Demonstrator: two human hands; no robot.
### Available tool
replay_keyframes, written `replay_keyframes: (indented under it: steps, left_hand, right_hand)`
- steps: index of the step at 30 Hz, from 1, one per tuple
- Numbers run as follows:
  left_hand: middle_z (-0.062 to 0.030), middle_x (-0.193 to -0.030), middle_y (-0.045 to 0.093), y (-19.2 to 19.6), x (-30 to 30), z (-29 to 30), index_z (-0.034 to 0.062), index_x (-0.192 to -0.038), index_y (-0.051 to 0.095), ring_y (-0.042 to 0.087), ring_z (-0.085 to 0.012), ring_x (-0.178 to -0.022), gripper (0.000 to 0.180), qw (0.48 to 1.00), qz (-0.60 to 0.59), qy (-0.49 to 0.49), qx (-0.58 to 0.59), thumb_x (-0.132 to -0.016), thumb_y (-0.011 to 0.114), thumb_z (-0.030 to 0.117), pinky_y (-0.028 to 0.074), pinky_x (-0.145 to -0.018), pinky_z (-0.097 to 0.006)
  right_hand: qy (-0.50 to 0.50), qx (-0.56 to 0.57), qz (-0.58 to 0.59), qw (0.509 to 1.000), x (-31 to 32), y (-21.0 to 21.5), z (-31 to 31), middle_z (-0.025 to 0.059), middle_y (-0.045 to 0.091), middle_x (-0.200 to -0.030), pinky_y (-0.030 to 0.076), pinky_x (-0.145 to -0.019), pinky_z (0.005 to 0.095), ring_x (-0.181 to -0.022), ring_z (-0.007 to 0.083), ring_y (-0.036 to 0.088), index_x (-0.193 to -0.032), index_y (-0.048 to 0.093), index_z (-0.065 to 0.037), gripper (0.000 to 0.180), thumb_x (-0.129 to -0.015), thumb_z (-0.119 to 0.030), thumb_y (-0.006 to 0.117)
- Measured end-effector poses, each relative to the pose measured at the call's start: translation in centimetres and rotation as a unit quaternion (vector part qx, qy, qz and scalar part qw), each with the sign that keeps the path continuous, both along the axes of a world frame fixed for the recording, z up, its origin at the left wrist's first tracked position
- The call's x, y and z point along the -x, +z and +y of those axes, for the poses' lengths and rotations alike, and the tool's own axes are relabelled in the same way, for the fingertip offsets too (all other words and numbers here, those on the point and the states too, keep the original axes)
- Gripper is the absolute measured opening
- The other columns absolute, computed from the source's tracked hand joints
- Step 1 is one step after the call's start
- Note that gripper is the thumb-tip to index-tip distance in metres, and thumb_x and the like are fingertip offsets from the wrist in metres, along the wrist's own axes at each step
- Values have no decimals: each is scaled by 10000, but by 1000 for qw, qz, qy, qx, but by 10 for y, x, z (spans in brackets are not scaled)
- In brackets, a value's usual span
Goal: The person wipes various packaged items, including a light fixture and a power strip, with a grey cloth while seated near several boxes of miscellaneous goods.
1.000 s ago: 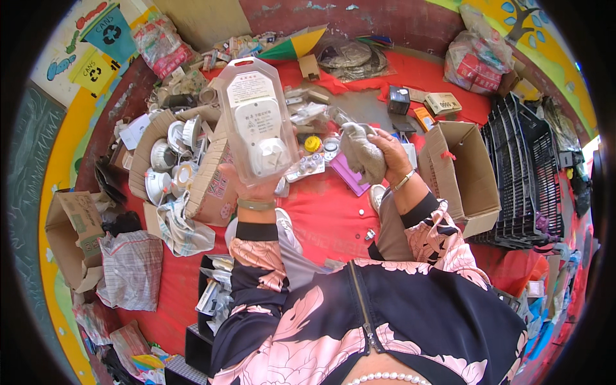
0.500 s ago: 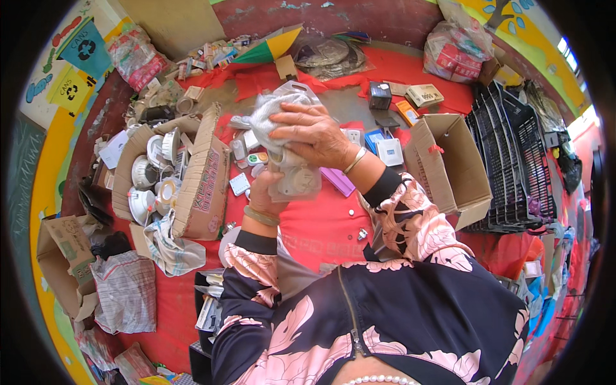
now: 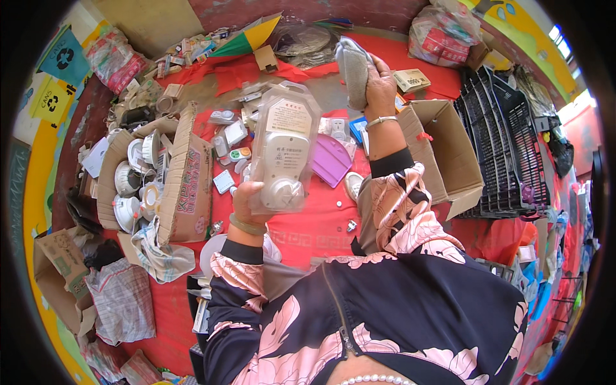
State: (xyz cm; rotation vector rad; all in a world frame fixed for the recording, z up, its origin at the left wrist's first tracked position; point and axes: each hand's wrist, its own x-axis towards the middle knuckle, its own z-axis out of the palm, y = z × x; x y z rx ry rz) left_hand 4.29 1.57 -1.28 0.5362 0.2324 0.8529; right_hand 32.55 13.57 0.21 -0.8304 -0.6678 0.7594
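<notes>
1. Pack is in the left grip, held near its low end, long side pointing forward.
2. Right grip holds a gray cloth, up and right of the pack, not touching it.

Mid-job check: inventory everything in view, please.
Clear package: one, transparent and white, centre
Grey cloth: one, grey, upper centre
Flat panel: one, purple, right of the package
Cardboard boxes: at least three, brown, both sides
Round fittings: several, white, in a left-hand box
Crates: count unclear, black, far right
Checked bag: one, whitish, lower left
Striped cloth: one, whitish, lower left
Bulging bags: two, clear and red, upper left and right
Loose small items: uncountable, mixed, centre
Sheeting: count unclear, red, floor
Left hand: one, bare, holding the package
Right hand: one, bare, gripping the grey cloth
</notes>
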Motion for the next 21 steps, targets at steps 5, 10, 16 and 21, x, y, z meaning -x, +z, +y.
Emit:
replay_keyframes:
  steps: [5, 10, 16, 21]
  left_hand:
    - [-216, -1305, 431, -7, 0, 2, 18, -1387, 282, 517, -339, -1131, 786, 998, 27, -48, -34, -693, 572, 248, 478, -905, -451]
    - [-238, -1307, 423, -11, 3, 0, 17, -1387, 274, 517, -385, -1117, 762, 997, -5, -70, 41, -743, 558, 307, 486, -857, -540]
    - [-281, -1346, 359, -7, -5, -2, 13, -1401, 249, 434, -467, -1176, 888, 996, 13, -74, 54, -732, 572, 498, 463, -888, -539]
    - [-254, -1333, 396, -1, -13, 3, 29, -1393, 281, 477, -430, -1147, 795, 999, 18, 8, 32, -798, 488, 513, 410, -947, -535]
  right_hand:
    - [113, -162, -554, 809, 61, 20, -34, 127, 551, -1231, 398, -972, 345, -1144, 228, 507, -1229, 555, -69, 432, -818, -167, 647]
    - [76, -83, -503, 857, 71, 15, -39, 114, 656, -930, 497, -752, 290, -846, 192, 635, -1050, 620, -63, 375, -773, -300, 709]
    - [15, 1, -400, 916, 70, 0, -28, 129, 658, -829, 493, -682, 340, -759, 243, 627, -952, 635, -52, 335, -831, -365, 641]
    - [23, -87, -93, 992, 37, 13, -18, 103, 669, -875, 514, -681, 321, -761, 189, 636, -1107, 547, -46, 258, -926, -228, 539]
